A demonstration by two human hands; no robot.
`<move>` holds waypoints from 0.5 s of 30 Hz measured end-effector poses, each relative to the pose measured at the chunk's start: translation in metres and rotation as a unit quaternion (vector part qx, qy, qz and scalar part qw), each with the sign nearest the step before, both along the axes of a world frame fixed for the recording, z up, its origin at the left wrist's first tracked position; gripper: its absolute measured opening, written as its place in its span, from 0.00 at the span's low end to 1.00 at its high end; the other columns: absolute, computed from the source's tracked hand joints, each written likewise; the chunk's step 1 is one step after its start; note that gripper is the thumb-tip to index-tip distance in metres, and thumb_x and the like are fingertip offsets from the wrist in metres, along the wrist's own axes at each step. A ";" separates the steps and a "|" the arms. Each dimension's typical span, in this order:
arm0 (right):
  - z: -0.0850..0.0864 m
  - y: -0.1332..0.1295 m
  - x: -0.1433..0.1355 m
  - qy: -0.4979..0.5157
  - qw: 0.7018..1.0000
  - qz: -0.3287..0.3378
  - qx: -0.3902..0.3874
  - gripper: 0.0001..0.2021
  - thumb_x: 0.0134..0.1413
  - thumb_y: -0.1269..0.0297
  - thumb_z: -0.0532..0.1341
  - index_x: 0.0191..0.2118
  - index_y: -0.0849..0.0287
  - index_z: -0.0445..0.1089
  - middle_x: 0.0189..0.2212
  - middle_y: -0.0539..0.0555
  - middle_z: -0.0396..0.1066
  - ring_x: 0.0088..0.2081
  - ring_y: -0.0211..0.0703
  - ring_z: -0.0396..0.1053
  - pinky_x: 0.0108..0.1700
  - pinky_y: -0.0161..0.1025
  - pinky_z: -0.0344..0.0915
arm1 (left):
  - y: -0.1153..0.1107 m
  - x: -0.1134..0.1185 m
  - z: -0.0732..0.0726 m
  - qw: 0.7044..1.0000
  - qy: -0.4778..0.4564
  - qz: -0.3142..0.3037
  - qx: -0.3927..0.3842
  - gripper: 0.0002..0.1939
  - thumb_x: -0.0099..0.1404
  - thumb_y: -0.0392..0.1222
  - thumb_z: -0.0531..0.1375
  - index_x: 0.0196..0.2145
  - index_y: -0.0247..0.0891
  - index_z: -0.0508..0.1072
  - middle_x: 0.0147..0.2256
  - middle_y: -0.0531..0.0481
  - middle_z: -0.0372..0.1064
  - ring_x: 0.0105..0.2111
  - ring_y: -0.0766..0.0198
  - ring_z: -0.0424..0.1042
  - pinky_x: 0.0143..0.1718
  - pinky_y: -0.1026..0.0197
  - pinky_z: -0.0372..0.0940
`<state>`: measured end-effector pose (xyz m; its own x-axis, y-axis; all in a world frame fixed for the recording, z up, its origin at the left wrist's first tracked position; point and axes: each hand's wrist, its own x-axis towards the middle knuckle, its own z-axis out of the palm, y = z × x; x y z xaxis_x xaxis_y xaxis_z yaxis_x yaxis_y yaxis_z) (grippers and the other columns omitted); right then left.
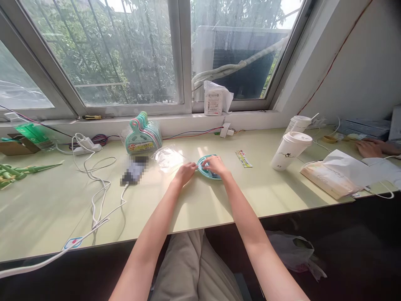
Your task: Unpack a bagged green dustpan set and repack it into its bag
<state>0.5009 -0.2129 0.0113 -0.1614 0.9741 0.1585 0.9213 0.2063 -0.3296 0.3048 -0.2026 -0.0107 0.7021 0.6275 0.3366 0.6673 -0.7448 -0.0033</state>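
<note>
"Question: what is your left hand (187, 171) doing?"

"It's pinching the left edge of a round teal piece (209, 173), near the middle of the table (200, 209)."

"And your right hand (216, 164)?"

"That one's arching over the same piece, its bent fingers touching the top. I'm not able to tell whether they're gripping or only pressing."

"So where exactly is the piece sitting?"

"It's lying on the table, between some crumpled clear plastic (169, 159) on the left and a printed card (243, 159) on the right."

"Anything else standing around?"

"Farther left, a stack of teal and pink paddle shapes (142, 138) is leaning in a clear wrapper. Off to the right, two white cups (290, 152) are standing beside a tissue pack (328, 177)."
</note>
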 end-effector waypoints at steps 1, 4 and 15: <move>-0.001 0.001 0.000 -0.007 1.000 -0.001 0.002 0.06 0.54 0.64 0.64 0.37 0.49 0.78 0.41 0.50 0.77 0.49 0.46 0.67 0.57 0.43 0.52 | 0.000 0.002 -0.001 1.000 0.007 0.014 -0.007 0.18 0.61 0.23 0.50 0.42 0.36 0.74 0.36 0.41 0.72 0.38 0.55 0.73 0.37 0.57 0.66; -0.001 0.004 -0.002 -0.032 0.999 -0.001 0.001 0.05 0.54 0.64 0.64 0.36 0.50 0.78 0.40 0.51 0.77 0.49 0.47 0.68 0.57 0.44 0.52 | -0.001 0.006 -0.002 0.999 0.019 0.035 -0.029 0.17 0.60 0.24 0.50 0.39 0.35 0.74 0.33 0.41 0.72 0.34 0.56 0.74 0.34 0.58 0.65; -0.002 -0.006 -0.004 0.050 0.997 -0.055 -0.014 0.09 0.50 0.55 0.66 0.35 0.52 0.75 0.39 0.51 0.77 0.43 0.46 0.71 0.45 0.38 0.60 | -0.006 0.012 -0.002 0.980 -0.191 0.050 -0.018 0.20 0.63 0.29 0.51 0.50 0.40 0.70 0.58 0.39 0.63 0.60 0.50 0.61 0.60 0.46 0.56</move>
<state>0.4970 -0.2194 0.0094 -0.0374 0.9894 0.1403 0.9006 0.0942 -0.4244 0.3172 -0.2084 -0.0123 0.4636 0.7029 0.5395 0.6839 -0.6710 0.2865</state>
